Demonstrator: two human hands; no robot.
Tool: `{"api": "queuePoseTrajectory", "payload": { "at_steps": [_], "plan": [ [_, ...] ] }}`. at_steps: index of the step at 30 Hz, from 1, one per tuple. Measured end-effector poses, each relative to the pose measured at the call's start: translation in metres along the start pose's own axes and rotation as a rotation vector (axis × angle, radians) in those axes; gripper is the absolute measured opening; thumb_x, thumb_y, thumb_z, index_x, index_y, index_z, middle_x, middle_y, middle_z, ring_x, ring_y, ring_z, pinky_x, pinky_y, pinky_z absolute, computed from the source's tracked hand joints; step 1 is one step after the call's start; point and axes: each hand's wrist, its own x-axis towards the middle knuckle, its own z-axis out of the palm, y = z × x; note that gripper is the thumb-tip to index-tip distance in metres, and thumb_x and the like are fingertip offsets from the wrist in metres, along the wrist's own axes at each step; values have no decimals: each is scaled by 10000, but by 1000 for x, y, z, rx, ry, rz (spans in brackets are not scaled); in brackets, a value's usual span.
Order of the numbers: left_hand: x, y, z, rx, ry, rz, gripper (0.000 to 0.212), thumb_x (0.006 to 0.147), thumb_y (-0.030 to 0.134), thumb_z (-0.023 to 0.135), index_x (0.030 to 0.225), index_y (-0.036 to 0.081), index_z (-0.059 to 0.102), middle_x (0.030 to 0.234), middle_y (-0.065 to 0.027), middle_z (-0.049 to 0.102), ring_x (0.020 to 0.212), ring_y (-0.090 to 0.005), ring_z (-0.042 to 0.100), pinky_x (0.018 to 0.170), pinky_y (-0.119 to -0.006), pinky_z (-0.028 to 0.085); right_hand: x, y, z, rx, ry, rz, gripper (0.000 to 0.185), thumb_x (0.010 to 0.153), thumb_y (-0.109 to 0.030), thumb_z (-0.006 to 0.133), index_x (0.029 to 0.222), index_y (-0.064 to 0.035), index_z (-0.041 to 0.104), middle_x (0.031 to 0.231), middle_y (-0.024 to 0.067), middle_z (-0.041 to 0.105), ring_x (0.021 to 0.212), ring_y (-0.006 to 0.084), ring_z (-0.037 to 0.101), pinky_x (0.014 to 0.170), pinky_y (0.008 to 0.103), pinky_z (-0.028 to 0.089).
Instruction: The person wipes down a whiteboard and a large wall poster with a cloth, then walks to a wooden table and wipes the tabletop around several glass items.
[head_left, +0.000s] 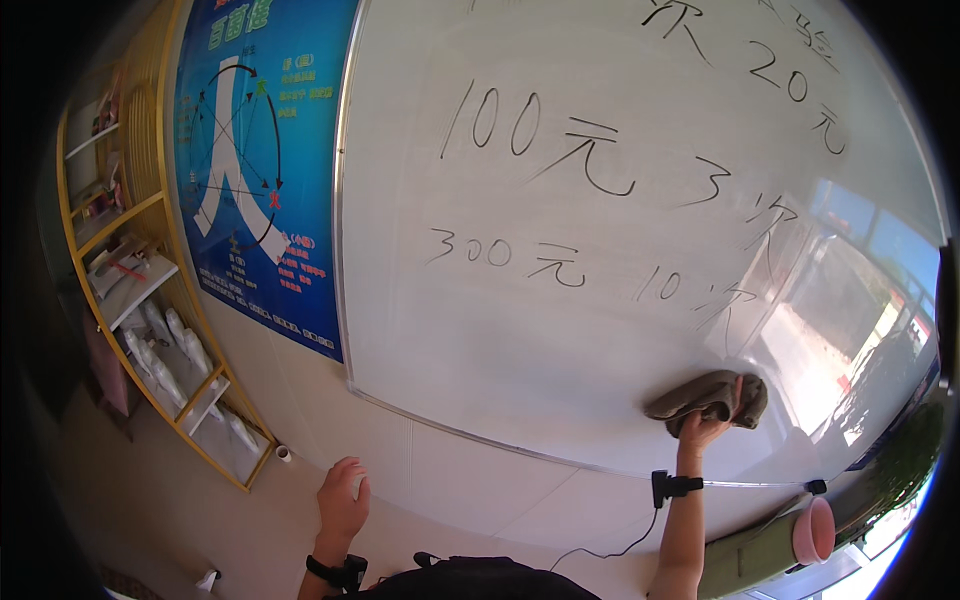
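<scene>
My right hand (703, 429) is closed on a dark grey-brown cloth (697, 393) and presses it against the lower right part of a whiteboard (480, 345). Handwriting in dark marker covers the board above the cloth. My left hand (344, 498) hangs below the board's lower left edge, fingers curled loosely apart, with nothing in it. Both wrists wear black straps with small devices; a thin cable runs from the right one.
A blue poster (262, 172) hangs left of the board. Beyond it stands a yellow-framed shelf (161, 196) holding white packages. A small cup (283, 453) is near its foot. At the lower right are a pink bucket-like container (814, 531) and green foliage (911, 457).
</scene>
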Motion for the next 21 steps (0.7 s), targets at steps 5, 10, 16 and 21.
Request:
{"api": "queuePoseTrajectory", "payload": {
  "at_steps": [5,10,16,21],
  "plan": [
    [22,-26,-3,-18,-62,63,160,812,90,661,968,65,637,1119,-112,649,1009,-312,632,847,-390,528,-83,-81,22,80,-252,112,755,691,-192,648,1394,-24,427,1446,173,449,1239,447,419,1077,537,266],
    [50,-24,-5,-107,-121,105,152,818,87,655,968,65,643,1115,-108,652,1005,-304,634,829,-383,533,-131,-158,43,99,-478,68,886,623,-104,695,1455,-55,397,1354,225,476,1274,453,403,1097,545,263],
    [73,-7,1,-258,-216,238,144,827,79,653,971,69,653,1104,-91,660,953,-281,651,789,-363,542,-127,-258,86,273,-714,-263,682,692,-159,720,1354,-188,560,1256,138,573,1199,374,516,1005,564,377],
    [89,-2,10,-368,-248,287,173,833,59,647,1006,57,653,1099,-105,659,968,-282,652,790,-361,545,-98,-338,114,423,-800,-320,754,708,-143,711,1422,-200,474,1391,126,483,1315,366,420,1038,580,321]
  ]
}}
